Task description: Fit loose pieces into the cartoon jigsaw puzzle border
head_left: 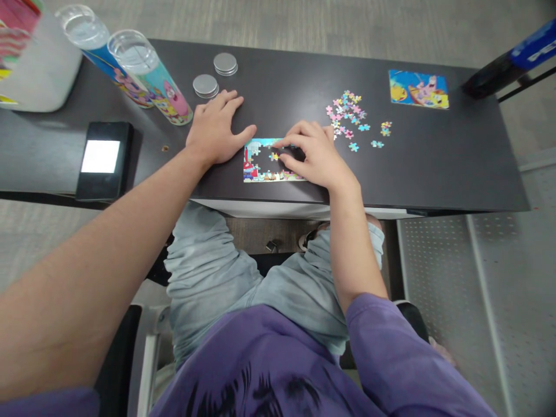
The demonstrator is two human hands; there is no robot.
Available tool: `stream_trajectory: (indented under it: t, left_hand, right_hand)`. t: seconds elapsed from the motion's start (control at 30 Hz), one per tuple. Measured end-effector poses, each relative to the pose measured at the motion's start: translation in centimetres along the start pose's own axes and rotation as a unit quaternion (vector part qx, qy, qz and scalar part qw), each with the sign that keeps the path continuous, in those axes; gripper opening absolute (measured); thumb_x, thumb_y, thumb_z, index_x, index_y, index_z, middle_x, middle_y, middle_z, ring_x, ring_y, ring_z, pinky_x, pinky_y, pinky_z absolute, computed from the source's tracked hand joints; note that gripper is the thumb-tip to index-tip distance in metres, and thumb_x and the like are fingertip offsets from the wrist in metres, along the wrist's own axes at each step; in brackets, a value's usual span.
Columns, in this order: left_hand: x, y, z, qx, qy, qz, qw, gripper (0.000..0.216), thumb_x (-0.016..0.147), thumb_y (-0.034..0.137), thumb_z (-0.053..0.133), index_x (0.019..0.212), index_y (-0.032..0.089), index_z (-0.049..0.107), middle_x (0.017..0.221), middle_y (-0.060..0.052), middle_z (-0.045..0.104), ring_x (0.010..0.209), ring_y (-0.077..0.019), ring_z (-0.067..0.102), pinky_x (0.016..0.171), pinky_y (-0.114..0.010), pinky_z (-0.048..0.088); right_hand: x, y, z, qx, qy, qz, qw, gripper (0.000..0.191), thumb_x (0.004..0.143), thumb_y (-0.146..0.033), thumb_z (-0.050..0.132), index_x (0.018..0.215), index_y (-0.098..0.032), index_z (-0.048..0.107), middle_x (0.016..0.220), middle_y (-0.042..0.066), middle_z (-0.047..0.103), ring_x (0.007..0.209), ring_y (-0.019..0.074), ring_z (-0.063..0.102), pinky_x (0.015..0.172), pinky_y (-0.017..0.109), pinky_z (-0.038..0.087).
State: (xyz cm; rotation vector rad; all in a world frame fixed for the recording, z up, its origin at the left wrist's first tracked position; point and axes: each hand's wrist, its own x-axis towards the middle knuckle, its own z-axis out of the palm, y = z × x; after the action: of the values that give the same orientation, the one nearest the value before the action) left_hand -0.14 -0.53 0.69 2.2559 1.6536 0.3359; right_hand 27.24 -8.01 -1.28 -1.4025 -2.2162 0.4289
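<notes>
A jigsaw puzzle (252,175) with a joined border and a dark gap inside lies near the table's front edge. My right hand (313,152) reaches over its right part, thumb and index finger pinched at a small yellowish puzzle piece (275,156) inside the frame. The puzzle's right side is hidden under that hand. My left hand (219,128) rests flat on the table at the puzzle's upper left, fingers spread, holding nothing. A heap of loose puzzle pieces (346,111) lies beyond my right hand, with several strays to its right.
Two clear-topped picture tubes (169,101) (125,87) stand left of my left hand, near stacked silver lids (205,86) (225,63). A black device (104,162) with a lit screen lies left. A picture card (419,90) and a dark blue cylinder (512,63) are at right.
</notes>
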Motion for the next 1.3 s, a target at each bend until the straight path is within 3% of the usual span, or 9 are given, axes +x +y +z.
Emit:
stream_trajectory:
  t: [0.17, 0.3, 0.4, 0.53, 0.63, 0.93, 1.0, 1.17, 1.3]
  left_hand:
    - [-0.1, 0.2, -0.2, -0.003, -0.003, 0.0, 1.0, 0.115, 0.096, 0.091, 0.04, 0.197, 0.036, 0.048, 0.205, 0.014, 0.042, 0.198, -0.0267, 0.028, 0.165, -0.06, 0.022]
    - [-0.2, 0.3, -0.3, -0.011, -0.006, -0.001, 1.0, 0.117, 0.094, 0.092, 0.041, 0.197, 0.038, 0.048, 0.2, 0.013, 0.052, 0.199, -0.0288, 0.027, 0.166, -0.064, 0.02]
    - [-0.2, 0.3, -0.3, -0.014, -0.005, -0.001, 1.0, 0.12, 0.092, 0.094, 0.041, 0.197, 0.036, 0.05, 0.202, 0.014, 0.049, 0.199, -0.0312, 0.027, 0.166, -0.064, 0.021]
    - [-0.1, 0.2, -0.3, -0.005, -0.006, -0.006, 1.0, 0.123, 0.091, 0.096, 0.038, 0.198, 0.036, 0.047, 0.206, 0.015, 0.041, 0.199, -0.03, 0.027, 0.166, -0.062, 0.021]
    - [0.0, 0.1, -0.2, 0.003, -0.009, -0.011, 1.0, 0.125, 0.089, 0.098, 0.036, 0.198, 0.037, 0.046, 0.206, 0.016, 0.039, 0.199, -0.0287, 0.026, 0.166, -0.059, 0.02]
    - [0.2, 0.0, 0.1, 0.01, -0.001, -0.01, 1.0, 0.121, 0.091, 0.094, 0.038, 0.196, 0.036, 0.049, 0.21, 0.009, 0.035, 0.199, -0.0321, 0.027, 0.164, -0.063, 0.02]
    - [0.2, -0.1, 0.1, 0.011, 0.005, -0.008, 1.0, 0.118, 0.092, 0.094, 0.04, 0.195, 0.036, 0.051, 0.209, 0.008, 0.037, 0.198, -0.0313, 0.029, 0.164, -0.061, 0.022]
    - [-0.2, 0.3, -0.5, 0.028, -0.012, 0.006, 1.0, 0.112, 0.105, 0.084, 0.039, 0.195, 0.018, 0.049, 0.209, -0.008, 0.039, 0.198, -0.0261, 0.03, 0.163, -0.06, 0.024]
    - [-0.3, 0.3, -0.8, 0.018, -0.014, 0.007, 1.0, 0.105, 0.107, 0.082, 0.041, 0.195, 0.025, 0.051, 0.209, -0.007, 0.04, 0.197, -0.0246, 0.03, 0.163, -0.06, 0.024]
  right_hand:
    - [0.2, -0.3, 0.4, 0.009, 0.011, -0.003, 1.0, 0.008, 0.112, -0.024, 0.091, 0.117, -0.03, 0.094, 0.142, 0.013, 0.085, 0.141, 0.0443, 0.075, 0.129, 0.069, 0.046]
    - [0.0, 0.1, 0.1, 0.036, 0.006, 0.009, 0.999, 0.007, 0.108, -0.023, 0.094, 0.111, -0.029, 0.092, 0.139, 0.012, 0.087, 0.138, 0.0441, 0.076, 0.13, 0.071, 0.047]
    - [-0.3, 0.7, -0.3, 0.059, 0.016, 0.013, 0.998, 0.01, 0.103, -0.022, 0.096, 0.107, -0.029, 0.089, 0.132, 0.01, 0.089, 0.128, 0.04, 0.079, 0.128, 0.069, 0.049]
    - [-0.9, 2.0, -0.8, 0.167, 0.031, 0.025, 0.985, 0.003, 0.105, -0.024, 0.089, 0.105, -0.027, 0.087, 0.104, 0.005, 0.087, 0.089, 0.026, 0.073, 0.099, 0.051, 0.059]
    - [-1.7, 3.4, -1.3, 0.242, 0.052, 0.039, 0.968, 0.01, 0.105, -0.034, 0.088, 0.109, -0.025, 0.089, 0.099, 0.004, 0.085, 0.075, 0.0203, 0.061, 0.077, 0.043, 0.051]
    - [-2.9, 4.8, -1.3, 0.283, 0.058, 0.029, 0.957, 0.023, 0.101, -0.046, 0.093, 0.109, -0.025, 0.09, 0.094, 0.003, 0.085, 0.073, 0.0184, 0.054, 0.072, 0.039, 0.041]
    - [-2.7, 4.5, -1.1, 0.287, 0.052, 0.02, 0.956, 0.024, 0.099, -0.047, 0.093, 0.107, -0.025, 0.089, 0.1, 0.004, 0.088, 0.072, 0.0177, 0.054, 0.072, 0.04, 0.041]
    - [-2.5, 4.0, -1.2, 0.275, 0.039, 0.029, 0.96, 0.022, 0.097, -0.046, 0.091, 0.108, -0.027, 0.087, 0.101, 0.004, 0.087, 0.075, 0.0198, 0.055, 0.076, 0.04, 0.044]
    - [-2.5, 3.7, -1.4, 0.237, 0.024, 0.051, 0.97, 0.023, 0.099, -0.044, 0.09, 0.115, -0.028, 0.088, 0.099, 0.003, 0.084, 0.081, 0.0223, 0.059, 0.08, 0.041, 0.05]
